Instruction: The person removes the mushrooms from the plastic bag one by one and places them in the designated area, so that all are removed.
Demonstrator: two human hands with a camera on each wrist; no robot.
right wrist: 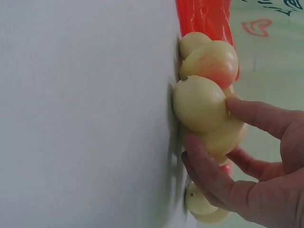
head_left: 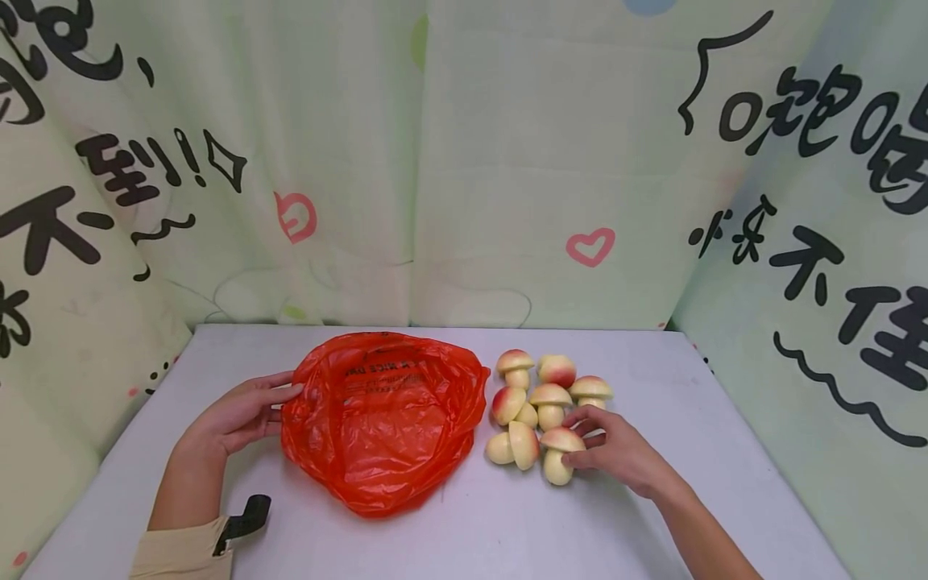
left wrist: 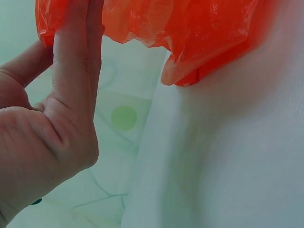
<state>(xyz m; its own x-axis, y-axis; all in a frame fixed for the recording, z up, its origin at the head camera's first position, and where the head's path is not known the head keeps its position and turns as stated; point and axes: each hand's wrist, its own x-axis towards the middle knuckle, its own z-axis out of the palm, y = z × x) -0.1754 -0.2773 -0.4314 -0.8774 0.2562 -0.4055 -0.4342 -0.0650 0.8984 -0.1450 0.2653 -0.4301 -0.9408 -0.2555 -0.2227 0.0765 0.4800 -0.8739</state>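
Observation:
A red plastic bag [head_left: 391, 439] lies with its mouth spread on the white table, dark print on its inner back wall. On its left edge, my left hand [head_left: 242, 412] pinches the rim; the left wrist view shows the thin plastic [left wrist: 137, 21] at the fingers. My right hand [head_left: 616, 453] grips a toy mushroom [head_left: 557, 469] with a cream stem and reddish cap, at the front of a cluster. In the right wrist view its rounded stem end [right wrist: 199, 103] sits between thumb and fingers. Beside it lies another mushroom [head_left: 524, 445], tipped over.
Several more mushrooms stand or lie close together right of the bag, among them an upright one [head_left: 515, 367] and one showing mostly its cap [head_left: 557, 370]. A white table [head_left: 696, 451] meets printed curtains [head_left: 507, 161] at the back and sides.

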